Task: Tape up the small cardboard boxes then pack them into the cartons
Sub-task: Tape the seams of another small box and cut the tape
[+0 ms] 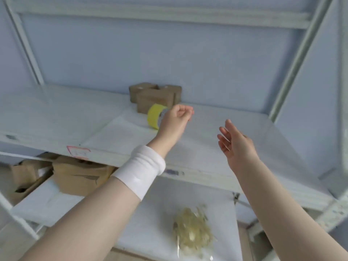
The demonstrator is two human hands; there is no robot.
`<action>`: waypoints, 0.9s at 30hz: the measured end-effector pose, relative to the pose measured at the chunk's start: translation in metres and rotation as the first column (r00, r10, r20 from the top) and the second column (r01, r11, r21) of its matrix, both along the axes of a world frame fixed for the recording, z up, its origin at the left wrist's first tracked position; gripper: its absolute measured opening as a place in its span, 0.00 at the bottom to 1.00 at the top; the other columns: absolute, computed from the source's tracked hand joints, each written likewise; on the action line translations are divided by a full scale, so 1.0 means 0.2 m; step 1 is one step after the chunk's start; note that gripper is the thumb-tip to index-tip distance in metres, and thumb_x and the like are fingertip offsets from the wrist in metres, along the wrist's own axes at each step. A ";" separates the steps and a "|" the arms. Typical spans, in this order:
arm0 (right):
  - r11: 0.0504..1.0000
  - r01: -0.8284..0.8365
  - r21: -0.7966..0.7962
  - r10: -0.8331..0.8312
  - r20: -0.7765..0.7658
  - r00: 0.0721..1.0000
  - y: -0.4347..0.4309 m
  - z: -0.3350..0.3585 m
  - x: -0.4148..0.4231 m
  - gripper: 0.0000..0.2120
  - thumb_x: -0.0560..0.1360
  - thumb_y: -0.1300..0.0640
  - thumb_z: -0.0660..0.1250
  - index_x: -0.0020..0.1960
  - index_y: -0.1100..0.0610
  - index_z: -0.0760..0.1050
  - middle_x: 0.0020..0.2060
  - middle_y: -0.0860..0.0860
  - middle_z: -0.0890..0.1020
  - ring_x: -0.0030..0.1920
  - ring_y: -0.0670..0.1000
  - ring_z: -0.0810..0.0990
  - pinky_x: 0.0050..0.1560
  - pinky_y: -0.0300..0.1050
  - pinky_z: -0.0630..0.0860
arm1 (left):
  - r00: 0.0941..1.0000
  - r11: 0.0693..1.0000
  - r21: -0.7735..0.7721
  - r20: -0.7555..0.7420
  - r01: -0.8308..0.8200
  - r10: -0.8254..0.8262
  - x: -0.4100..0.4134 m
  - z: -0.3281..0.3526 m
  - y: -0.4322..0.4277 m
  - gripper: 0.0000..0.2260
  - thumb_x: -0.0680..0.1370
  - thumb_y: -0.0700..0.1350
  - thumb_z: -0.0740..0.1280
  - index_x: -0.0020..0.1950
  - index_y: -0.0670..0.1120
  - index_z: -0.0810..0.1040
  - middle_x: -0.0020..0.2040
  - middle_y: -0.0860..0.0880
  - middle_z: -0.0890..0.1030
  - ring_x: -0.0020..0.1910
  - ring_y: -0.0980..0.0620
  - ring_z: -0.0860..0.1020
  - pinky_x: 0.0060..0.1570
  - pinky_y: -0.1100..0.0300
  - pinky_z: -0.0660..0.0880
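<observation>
Three small brown cardboard boxes [154, 97] are bunched together at the back of the white upper shelf [56, 117]. A yellow tape roll [154, 116] stands on edge just in front of them. My left hand [177, 119], with a white wristband on the forearm, hovers over the shelf right beside the roll and hides its right side; its fingers are curled in with nothing visible in them. My right hand [233, 142] is raised over the shelf farther right, fingers straight and spread, holding nothing.
Open brown cartons [75, 176] lie on the lower shelf at the left, under the upper shelf's front edge. A crumpled wad of clear yellowish tape [192, 230] lies on the lower white surface. Metal rack uprights [293, 59] frame both sides.
</observation>
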State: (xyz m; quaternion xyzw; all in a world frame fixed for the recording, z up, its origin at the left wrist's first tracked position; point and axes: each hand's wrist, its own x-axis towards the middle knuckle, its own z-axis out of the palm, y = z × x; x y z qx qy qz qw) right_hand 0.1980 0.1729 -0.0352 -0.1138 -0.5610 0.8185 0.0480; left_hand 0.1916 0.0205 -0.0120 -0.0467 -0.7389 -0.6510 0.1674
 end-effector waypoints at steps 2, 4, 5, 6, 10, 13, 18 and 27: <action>0.998 -0.054 0.025 0.053 0.013 0.998 -0.14 0.02 -0.16 0.09 0.75 0.49 0.68 0.48 0.54 0.75 0.48 0.49 0.80 0.50 0.49 0.79 0.40 0.37 0.72 | 0.998 0.998 -0.019 -0.010 -0.056 0.056 -0.13 0.04 -0.23 0.06 0.79 0.39 0.62 0.54 0.42 0.75 0.54 0.42 0.80 0.50 0.49 0.78 0.46 0.64 0.71; 0.992 -0.106 0.072 0.103 0.039 0.994 -0.25 0.04 -0.31 0.14 0.74 0.48 0.68 0.54 0.56 0.74 0.50 0.50 0.80 0.52 0.51 0.79 0.43 0.39 0.73 | 0.995 0.994 -0.042 -0.007 -0.102 0.101 -0.25 0.04 -0.45 0.06 0.78 0.39 0.63 0.55 0.42 0.75 0.57 0.41 0.80 0.55 0.47 0.78 0.52 0.60 0.72; 0.987 -0.127 0.100 0.123 0.047 0.991 -0.30 0.05 -0.39 0.16 0.74 0.48 0.68 0.57 0.56 0.74 0.51 0.51 0.80 0.53 0.51 0.79 0.45 0.40 0.73 | 0.993 0.990 -0.067 0.004 -0.121 0.122 -0.32 0.04 -0.54 0.07 0.78 0.40 0.63 0.56 0.43 0.75 0.57 0.42 0.79 0.57 0.47 0.78 0.55 0.58 0.71; 0.982 -0.139 0.126 0.132 0.059 0.989 -0.34 0.05 -0.46 0.17 0.74 0.47 0.68 0.58 0.56 0.73 0.52 0.51 0.80 0.54 0.52 0.79 0.46 0.41 0.74 | 0.989 0.985 -0.099 0.024 -0.141 0.144 -0.39 0.02 -0.63 0.08 0.78 0.42 0.63 0.57 0.44 0.74 0.58 0.43 0.79 0.58 0.47 0.77 0.58 0.56 0.71; 0.958 -0.174 0.230 0.144 0.141 0.979 -0.46 0.05 -0.77 0.20 0.73 0.45 0.69 0.57 0.58 0.73 0.53 0.53 0.79 0.54 0.53 0.78 0.51 0.44 0.75 | 0.964 0.966 -0.187 0.161 -0.179 0.210 -0.67 -0.04 -0.89 0.18 0.79 0.48 0.63 0.67 0.44 0.69 0.64 0.46 0.75 0.61 0.49 0.74 0.58 0.58 0.68; 0.929 -0.204 0.309 0.151 0.189 0.970 -0.52 0.04 -1.00 0.22 0.73 0.43 0.68 0.57 0.59 0.72 0.55 0.53 0.77 0.55 0.54 0.77 0.54 0.44 0.75 | 0.936 0.957 -0.224 0.255 -0.186 0.242 -0.88 -0.07 -0.99 0.24 0.78 0.53 0.62 0.72 0.45 0.64 0.68 0.45 0.71 0.66 0.48 0.70 0.59 0.59 0.65; 0.882 -0.284 0.375 0.213 0.219 0.952 -0.64 0.02 -1.34 0.31 0.72 0.41 0.68 0.64 0.63 0.70 0.57 0.56 0.74 0.51 0.54 0.73 0.51 0.42 0.74 | 0.907 0.952 -0.240 0.329 -0.190 0.264 -1.20 -0.09 -1.05 0.09 0.79 0.53 0.60 0.51 0.50 0.76 0.52 0.50 0.78 0.59 0.45 0.74 0.57 0.56 0.69; 0.861 -0.317 0.398 0.243 0.225 0.944 -0.78 -0.02 -1.48 0.26 0.74 0.47 0.68 0.65 0.61 0.70 0.52 0.51 0.70 0.53 0.51 0.67 0.63 0.50 0.70 | 0.910 0.988 -0.133 0.396 -0.075 0.122 -1.35 -0.16 -1.06 0.15 0.79 0.54 0.60 0.56 0.45 0.77 0.56 0.45 0.80 0.55 0.48 0.78 0.58 0.54 0.74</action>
